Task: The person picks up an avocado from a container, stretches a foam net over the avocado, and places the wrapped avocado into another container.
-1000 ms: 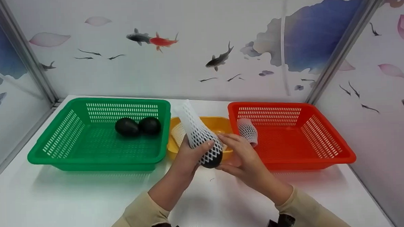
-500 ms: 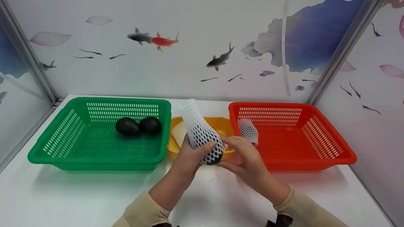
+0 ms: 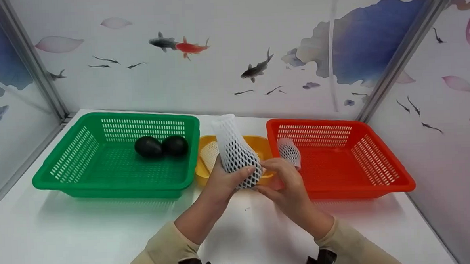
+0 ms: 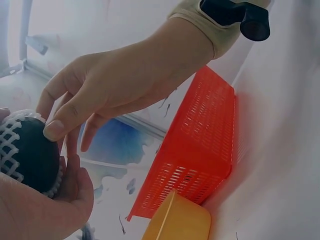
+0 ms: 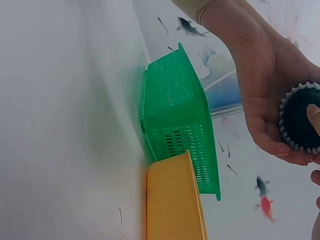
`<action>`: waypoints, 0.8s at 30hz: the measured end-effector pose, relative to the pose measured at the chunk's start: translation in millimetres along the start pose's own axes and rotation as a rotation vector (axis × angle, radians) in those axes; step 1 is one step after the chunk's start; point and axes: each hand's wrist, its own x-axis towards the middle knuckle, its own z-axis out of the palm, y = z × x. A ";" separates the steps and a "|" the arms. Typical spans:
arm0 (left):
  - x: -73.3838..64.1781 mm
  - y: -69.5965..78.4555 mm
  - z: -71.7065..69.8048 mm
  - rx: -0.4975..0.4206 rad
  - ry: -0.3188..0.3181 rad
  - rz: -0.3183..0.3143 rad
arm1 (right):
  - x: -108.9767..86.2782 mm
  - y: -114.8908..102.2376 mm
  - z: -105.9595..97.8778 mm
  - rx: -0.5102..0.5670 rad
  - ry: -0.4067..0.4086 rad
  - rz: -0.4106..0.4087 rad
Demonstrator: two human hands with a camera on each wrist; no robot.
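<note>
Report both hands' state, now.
Left hand: closed, holding the dark rounded object in its white net sleeve.
Right hand: thumb touching that object near the sleeve's edge; whether it grips cannot be told.

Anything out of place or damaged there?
One small oddity: a thin dark squiggle standing out against the white table, near the yellow bin; thread or mark, I can't tell. The held net sleeve shows no damage.

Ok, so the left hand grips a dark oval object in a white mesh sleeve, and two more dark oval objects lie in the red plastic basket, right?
Wrong basket: the head view shows the two dark oval objects in the green plastic basket. The left hand does grip the sleeved dark oval object.
</note>
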 end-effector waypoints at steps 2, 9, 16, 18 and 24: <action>0.1 0.6 0.7 0.008 0.005 0.010 | -0.1 -0.9 0.2 0.001 0.003 0.027; 0.2 1.2 1.3 0.060 0.012 0.027 | 0.4 -4.6 1.8 0.006 0.015 0.094; 0.6 -0.2 2.2 0.106 0.024 0.039 | 0.6 -3.1 3.8 -0.011 0.049 0.050; 0.8 -1.2 2.4 0.103 0.022 0.049 | 0.8 -2.4 3.8 -0.018 0.055 0.055; 0.0 -3.8 1.9 0.110 0.015 0.056 | 1.9 -1.5 3.2 -0.026 0.053 0.055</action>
